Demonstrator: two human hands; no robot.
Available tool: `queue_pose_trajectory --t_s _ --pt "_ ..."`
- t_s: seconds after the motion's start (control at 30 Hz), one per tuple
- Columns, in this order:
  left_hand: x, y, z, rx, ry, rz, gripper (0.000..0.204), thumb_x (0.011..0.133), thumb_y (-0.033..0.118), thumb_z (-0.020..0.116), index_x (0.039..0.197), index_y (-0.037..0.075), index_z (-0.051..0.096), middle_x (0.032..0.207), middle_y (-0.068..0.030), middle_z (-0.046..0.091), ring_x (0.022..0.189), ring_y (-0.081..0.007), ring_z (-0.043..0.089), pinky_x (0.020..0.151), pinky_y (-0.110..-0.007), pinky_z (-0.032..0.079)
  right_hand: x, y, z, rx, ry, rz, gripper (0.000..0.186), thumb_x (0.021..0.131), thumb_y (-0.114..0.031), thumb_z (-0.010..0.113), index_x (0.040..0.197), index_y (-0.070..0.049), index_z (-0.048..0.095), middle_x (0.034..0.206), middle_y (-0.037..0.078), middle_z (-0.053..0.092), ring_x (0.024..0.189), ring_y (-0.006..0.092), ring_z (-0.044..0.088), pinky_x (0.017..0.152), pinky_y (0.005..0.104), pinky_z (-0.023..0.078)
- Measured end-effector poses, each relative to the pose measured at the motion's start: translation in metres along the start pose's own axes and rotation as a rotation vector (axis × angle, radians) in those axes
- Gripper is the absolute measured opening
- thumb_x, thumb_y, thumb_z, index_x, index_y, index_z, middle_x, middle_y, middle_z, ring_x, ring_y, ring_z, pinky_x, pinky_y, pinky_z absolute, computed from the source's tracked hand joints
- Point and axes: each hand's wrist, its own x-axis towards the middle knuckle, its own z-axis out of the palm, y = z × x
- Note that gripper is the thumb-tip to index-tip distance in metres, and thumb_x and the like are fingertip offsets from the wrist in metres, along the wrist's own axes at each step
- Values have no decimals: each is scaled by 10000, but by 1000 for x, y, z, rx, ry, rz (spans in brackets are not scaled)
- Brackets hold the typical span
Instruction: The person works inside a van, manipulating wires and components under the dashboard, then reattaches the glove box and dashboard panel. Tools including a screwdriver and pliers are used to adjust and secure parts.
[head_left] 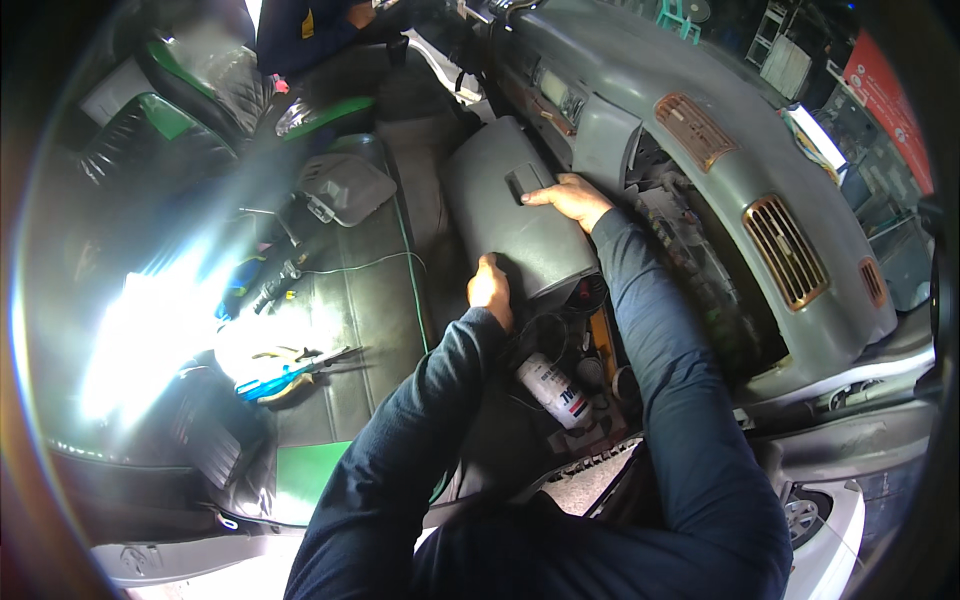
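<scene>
Between my two hands is a grey plastic glove box, held tilted in front of the opened dashboard. My left hand grips its near left edge, thumb on the face and the other fingers hidden from sight. At the right side, my right hand holds the edge, with the thumb at the recessed latch. A dark cavity in the dashboard lies just right of my right forearm.
On the black seat lie pliers and a blue-handled screwdriver, a grey plastic cover and a thin wire. A white canister sits in the footwell below. Another person's dark sleeve shows at the far side. Glare whitens the left.
</scene>
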Motion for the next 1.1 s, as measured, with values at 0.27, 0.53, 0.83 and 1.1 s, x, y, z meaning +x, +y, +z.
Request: queue_pose_trajectory --t_s 0.27,0.53,0.83,1.1 --pt "-62 -6 -39 -219 -319 30 889 978 745 579 1530 48 577 1544 -198 575 1328 -353 586 1120 -532 473 -69 -79 22 -234 95 -192 498 852 -195 900 1246 57 730 1121 182 793 968 230 761 885 366 603" --pt "-85 4 -61 -382 -371 71 922 1017 764 452 1648 93 420 1729 -171 382 1556 -368 392 1286 -567 285 -176 -109 53 -568 213 -292 904 765 -415 928 1352 171 568 1270 359 651 1152 422 718 993 449 594" --pt "-81 15 -66 -701 -641 111 712 1093 563 291 1517 53 550 1523 -191 613 1393 -389 585 1219 -523 443 -279 -114 137 -966 452 -404 762 824 -272 876 1395 98 533 1320 313 564 1254 503 634 1055 525 557" --pt "-80 17 -62 -756 -671 113 617 1097 487 298 1417 63 611 1431 -160 679 1321 -369 639 1157 -524 497 -274 -104 148 -1052 520 -435 783 836 -237 794 1498 68 508 1367 289 557 1292 452 609 1085 504 543"
